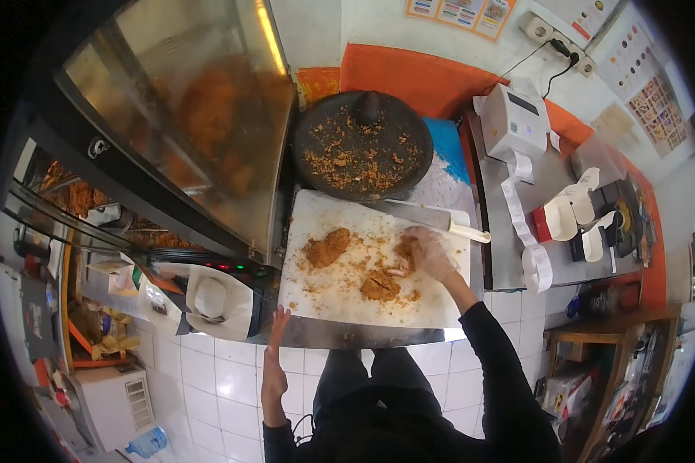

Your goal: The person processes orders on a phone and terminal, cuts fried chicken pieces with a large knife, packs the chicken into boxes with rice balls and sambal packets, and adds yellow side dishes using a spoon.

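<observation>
My right hand point(431, 254), in a clear plastic glove, grips a piece of breaded fried chicken point(404, 247) at the right of a white cutting board point(324, 301). The glove hides part of that piece. Nearer to me lies another fried piece point(380, 286) with dark splits across its top. A third piece point(328, 247) rests at the board's left, with crumbs scattered between. Behind my right hand, a broad-bladed knife point(428, 217) with a pale handle lies along the board's far side. Bare and holding nothing, my left hand point(278, 333) is beside the board's near left corner, fingers extended.
Behind the board stands a dark stone mortar point(362, 147) strewn with crumbs. A glass display cabinet point(179, 133) rises at left, above an unfolded paper box point(237, 301) holding a white mound point(210, 296). A receipt printer point(512, 118) trails paper on the right counter point(498, 249).
</observation>
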{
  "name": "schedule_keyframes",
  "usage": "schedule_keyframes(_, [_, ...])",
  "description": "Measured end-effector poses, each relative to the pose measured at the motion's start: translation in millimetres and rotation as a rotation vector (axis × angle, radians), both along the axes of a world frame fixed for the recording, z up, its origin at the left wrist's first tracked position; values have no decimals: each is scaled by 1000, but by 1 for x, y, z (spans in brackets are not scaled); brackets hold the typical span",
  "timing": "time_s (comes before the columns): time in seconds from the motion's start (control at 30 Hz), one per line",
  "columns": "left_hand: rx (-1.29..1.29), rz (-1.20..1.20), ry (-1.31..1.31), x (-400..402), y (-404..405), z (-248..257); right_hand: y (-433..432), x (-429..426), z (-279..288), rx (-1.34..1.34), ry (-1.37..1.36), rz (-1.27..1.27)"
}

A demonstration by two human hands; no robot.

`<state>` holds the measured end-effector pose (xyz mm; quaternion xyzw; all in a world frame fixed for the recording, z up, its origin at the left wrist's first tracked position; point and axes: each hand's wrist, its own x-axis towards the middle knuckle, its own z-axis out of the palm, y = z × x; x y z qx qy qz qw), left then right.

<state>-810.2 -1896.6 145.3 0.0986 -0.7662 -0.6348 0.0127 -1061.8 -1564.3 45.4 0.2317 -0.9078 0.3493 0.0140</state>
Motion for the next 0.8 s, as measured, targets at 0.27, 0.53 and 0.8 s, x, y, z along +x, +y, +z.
schedule_keyframes(0.27, [9,8,-15,5,-18,-5,-85,78,48,603,-24,-146])
schedule_keyframes(0.53, [-33,-94,58,-42,37,7,-65,55,-10,238,-535,-229])
schedule_keyframes(0.8, [-211,36,184,-130,129,37,130,-1,151,-519,-513,-78])
